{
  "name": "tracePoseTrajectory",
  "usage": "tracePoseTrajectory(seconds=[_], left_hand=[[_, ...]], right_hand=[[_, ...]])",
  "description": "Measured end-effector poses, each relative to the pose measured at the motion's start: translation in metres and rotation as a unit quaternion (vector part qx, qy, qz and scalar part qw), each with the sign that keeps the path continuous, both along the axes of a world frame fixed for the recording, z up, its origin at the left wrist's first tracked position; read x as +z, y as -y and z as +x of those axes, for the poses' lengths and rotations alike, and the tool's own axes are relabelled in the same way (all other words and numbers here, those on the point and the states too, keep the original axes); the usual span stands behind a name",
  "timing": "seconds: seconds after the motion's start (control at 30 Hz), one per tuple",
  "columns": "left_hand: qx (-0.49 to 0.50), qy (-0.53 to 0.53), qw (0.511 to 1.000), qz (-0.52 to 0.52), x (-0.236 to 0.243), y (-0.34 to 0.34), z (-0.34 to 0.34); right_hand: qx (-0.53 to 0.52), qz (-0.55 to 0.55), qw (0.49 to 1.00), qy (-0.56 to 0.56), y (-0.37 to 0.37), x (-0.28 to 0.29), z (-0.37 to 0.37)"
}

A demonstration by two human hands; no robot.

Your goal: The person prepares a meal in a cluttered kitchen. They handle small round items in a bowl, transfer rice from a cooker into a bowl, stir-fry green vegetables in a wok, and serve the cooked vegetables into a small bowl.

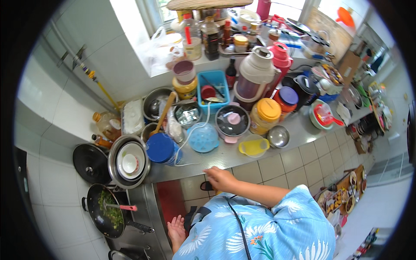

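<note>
A cluttered metal counter (222,161) spans mid-frame, my right hand (221,178) loosely curled at centre, grip hidden, my left hand (176,228) half-spread, palm-up, lower centre.

The left hand (176,228), palm up, fingers loosely bent, is beside the stove (161,242)'s front edge. The right forearm (258,193) angles leftward, its right hand (220,179) half-curled near the counter (216,159)'s front edge.

White tiled walls (102,71), beige floor tiles (281,165), long steel counter (225,159), bright window (166,13)
</note>
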State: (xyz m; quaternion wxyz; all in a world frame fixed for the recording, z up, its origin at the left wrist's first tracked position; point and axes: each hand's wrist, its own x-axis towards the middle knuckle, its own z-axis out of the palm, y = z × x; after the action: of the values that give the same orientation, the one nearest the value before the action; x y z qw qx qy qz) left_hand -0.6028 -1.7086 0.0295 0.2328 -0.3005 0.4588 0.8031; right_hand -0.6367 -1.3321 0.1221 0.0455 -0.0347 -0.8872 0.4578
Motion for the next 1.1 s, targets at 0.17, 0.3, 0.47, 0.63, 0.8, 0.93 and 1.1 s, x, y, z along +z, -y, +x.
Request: tracePoseTrajectory(seconds=[0.17, 0.3, 0.47, 0.63, 0.8, 0.93, 1.1], left_hand=[[-0.083, 0.022, 0.996, 0.028, -0.004, -0.046, -0.014], [-0.141, 0.018, 0.989, 0.027, -0.004, -0.082, -0.024], [-0.199, 0.007, 0.98, -0.006, 0.008, -0.136, -0.029], [-0.262, -0.005, 0.965, -0.021, 0.0, -0.188, -0.026], [-0.329, -0.017, 0.938, -0.109, 0.033, -0.295, -0.007], [-0.445, -0.11, 0.878, -0.14, 0.055, -0.398, -0.002], [-0.486, -0.206, 0.838, -0.14, 0.048, -0.446, 0.023]], right_hand=[[-0.183, -0.011, 0.98, 0.083, -0.04, -0.006, 0.104], [-0.242, -0.022, 0.964, 0.104, -0.054, -0.001, 0.153], [-0.288, -0.05, 0.953, 0.073, -0.086, -0.009, 0.183], [-0.286, -0.051, 0.952, 0.095, -0.138, -0.008, 0.199], [-0.311, -0.111, 0.942, 0.058, -0.214, -0.034, 0.232], [-0.379, -0.211, 0.9, 0.04, -0.298, -0.063, 0.287], [-0.441, -0.229, 0.866, 0.056, -0.381, -0.076, 0.319]])
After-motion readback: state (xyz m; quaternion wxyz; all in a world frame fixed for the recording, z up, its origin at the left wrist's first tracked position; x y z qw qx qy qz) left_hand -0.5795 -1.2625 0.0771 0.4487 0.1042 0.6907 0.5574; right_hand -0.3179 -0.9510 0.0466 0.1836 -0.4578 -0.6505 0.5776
